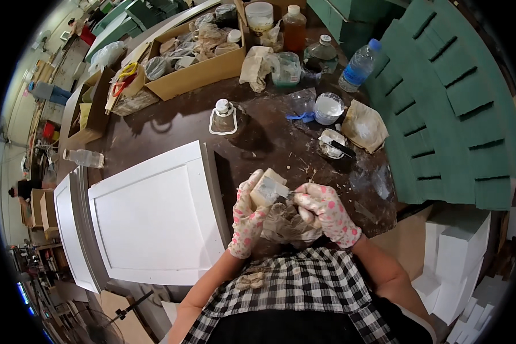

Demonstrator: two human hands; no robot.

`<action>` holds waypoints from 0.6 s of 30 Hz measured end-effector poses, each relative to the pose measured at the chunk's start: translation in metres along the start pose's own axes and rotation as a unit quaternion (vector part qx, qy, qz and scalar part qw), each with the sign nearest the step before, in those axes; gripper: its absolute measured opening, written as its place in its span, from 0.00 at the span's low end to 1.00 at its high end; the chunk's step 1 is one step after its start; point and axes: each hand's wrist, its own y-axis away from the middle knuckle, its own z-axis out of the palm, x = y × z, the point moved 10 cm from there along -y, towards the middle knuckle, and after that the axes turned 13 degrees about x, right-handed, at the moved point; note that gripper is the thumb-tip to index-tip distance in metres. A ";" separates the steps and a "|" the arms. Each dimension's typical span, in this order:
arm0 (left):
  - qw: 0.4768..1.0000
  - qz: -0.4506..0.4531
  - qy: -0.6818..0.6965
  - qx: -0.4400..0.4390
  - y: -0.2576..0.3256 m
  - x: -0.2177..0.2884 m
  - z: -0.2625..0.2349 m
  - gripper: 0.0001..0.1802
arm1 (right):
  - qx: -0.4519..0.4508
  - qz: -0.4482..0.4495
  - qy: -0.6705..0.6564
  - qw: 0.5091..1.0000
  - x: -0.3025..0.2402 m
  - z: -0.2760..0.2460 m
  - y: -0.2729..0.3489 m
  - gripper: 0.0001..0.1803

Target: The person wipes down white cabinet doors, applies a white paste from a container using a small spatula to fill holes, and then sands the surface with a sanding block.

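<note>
My left hand (245, 221), in a white glove with pink dots, is closed around a cream-coloured block (262, 192) above the table's near edge. In my right hand (331, 213), gloved the same way, the fingers pinch a small putty knife (281, 190). Its greyish blade lies against the face of the block; its handle is mostly hidden by the fingers. Just below both hands a crumpled grey-brown rag (289, 225) sits at the table edge. A white framed panel (155, 215) lies to the left of my left hand.
A dark table (178, 129) carries a cardboard box of bagged items (195, 69), a white-capped bottle (223, 117), a blue-capped water bottle (359, 67) and a white tub (328, 109). An open putty container (332, 143) holds a black-handled tool. Stacked green pieces (447, 109) stand right.
</note>
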 end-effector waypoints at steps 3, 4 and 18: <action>0.999 -0.021 0.028 -0.008 -0.001 -0.006 -0.001 0.39 | -0.019 0.018 -0.017 1.000 -0.008 -0.009 0.001 0.11; 0.999 -0.008 0.031 -0.013 -0.002 -0.007 -0.001 0.39 | -0.022 0.021 0.003 1.000 -0.009 -0.004 0.003 0.11; 0.999 0.003 0.015 0.043 -0.004 -0.012 -0.006 0.31 | 0.084 -0.581 0.448 0.674 -0.057 0.032 0.032 0.22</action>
